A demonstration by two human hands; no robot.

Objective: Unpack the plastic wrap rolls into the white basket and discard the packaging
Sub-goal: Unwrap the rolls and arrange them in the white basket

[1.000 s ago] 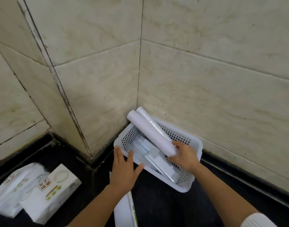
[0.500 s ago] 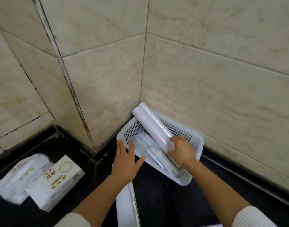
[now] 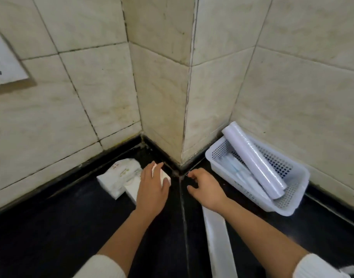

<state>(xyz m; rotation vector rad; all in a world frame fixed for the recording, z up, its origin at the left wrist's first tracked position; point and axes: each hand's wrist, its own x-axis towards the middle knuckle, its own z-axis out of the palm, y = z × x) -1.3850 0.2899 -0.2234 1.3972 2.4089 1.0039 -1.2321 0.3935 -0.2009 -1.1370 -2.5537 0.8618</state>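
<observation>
Packaging: a long white empty-looking sleeve (image 3: 219, 243) lies flat on the dark surface (image 3: 51, 227) nearest the person, under the right forearm; judged to be the wrap's packaging, not yet discarded.
Right hand (image 3: 207, 189): hovers just above the surface, fingers loosely curled and spread, holding nothing.
Left hand (image 3: 153, 189): palm down on a white tissue pack (image 3: 130, 189), fingers laid over its top; whether it grips or only rests, I cannot tell.
Second tissue pack (image 3: 120, 174): touching the first, nearer the wall.
White basket (image 3: 296, 197): in the corner, well apart from both hands.
Plastic wrap rolls (image 3: 254, 161): one roll leans inside the basket, upper end over the rim against the tile; flat boxes lie beneath it.
Progress: unpacking looks done; discarding remains.
</observation>
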